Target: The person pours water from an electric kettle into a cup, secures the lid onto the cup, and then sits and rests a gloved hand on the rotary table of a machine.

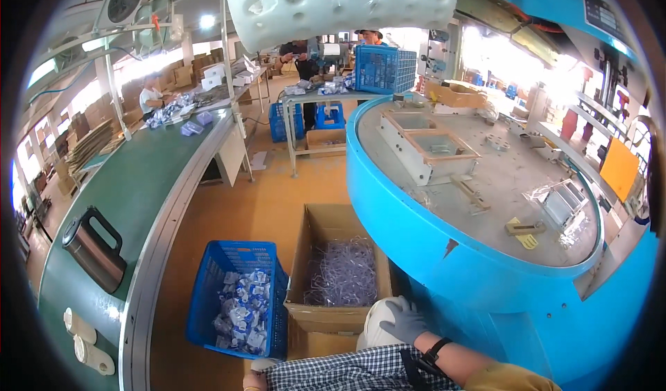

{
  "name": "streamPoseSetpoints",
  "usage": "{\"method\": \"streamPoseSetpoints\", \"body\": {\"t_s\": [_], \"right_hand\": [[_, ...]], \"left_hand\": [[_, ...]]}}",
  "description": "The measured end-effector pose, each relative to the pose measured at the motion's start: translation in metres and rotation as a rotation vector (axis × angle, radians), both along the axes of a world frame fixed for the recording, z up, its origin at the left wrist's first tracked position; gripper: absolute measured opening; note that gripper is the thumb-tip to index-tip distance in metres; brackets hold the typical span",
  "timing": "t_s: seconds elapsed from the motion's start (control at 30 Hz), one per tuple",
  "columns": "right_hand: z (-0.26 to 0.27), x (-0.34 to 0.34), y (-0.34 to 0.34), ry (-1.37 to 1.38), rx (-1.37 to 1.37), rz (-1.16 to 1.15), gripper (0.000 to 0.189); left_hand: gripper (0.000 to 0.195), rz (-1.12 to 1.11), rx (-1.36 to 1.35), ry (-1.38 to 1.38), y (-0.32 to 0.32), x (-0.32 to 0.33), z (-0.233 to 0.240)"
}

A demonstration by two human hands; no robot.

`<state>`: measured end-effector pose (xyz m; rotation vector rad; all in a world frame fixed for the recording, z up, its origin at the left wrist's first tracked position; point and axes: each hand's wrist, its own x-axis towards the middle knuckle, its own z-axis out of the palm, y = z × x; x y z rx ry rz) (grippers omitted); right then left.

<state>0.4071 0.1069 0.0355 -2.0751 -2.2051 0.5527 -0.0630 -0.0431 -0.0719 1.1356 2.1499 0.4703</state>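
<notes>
My right hand [405, 319], in a grey glove, rests on my knee [375, 324] in light trousers. Its fingers are somewhat spread and hold nothing. At the bottom edge, only a small part of my left hand [255, 379] shows, beside the checked cloth [333, 368] over my lap; its fingers are hidden. Before me stands a blue plastic crate [283, 308] filled with small blue-and-white packaged pieces [242, 313]. Against it on the right is an open cardboard box [333, 318] holding a tangle of clear plastic strips [346, 274].
On the left, a green conveyor belt [156, 183] carries a kettle [96, 250] and two pale cylindrical pieces [88, 341]. A blue machine with a round table [374, 183] curves along the right, bearing metal moulds [426, 146]. People work farther back near another blue crate [385, 68].
</notes>
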Motion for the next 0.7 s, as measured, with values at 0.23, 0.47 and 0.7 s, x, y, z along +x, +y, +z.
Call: {"method": "streamPoseSetpoints", "body": {"t_s": [0.23, 0.47, 0.7], "right_hand": [[-0.005, 0.007, 0.0, -0.03, -0.006, -0.033, 0.081], [-0.006, 0.006, 0.0, 0.014, 0.004, -0.013, 0.081], [-0.004, 0.009, -0.003, 0.115, 0.019, -0.099, 0.088]], "left_hand": [[0.047, -0.117, 0.118, 0.187, 0.016, 0.017, 0.019], [0.052, 0.025, 0.058, -0.07, -0.011, 0.01, -0.001], [0.052, -0.255, 0.019, -0.124, -0.064, 0.049, 0.075]]}}
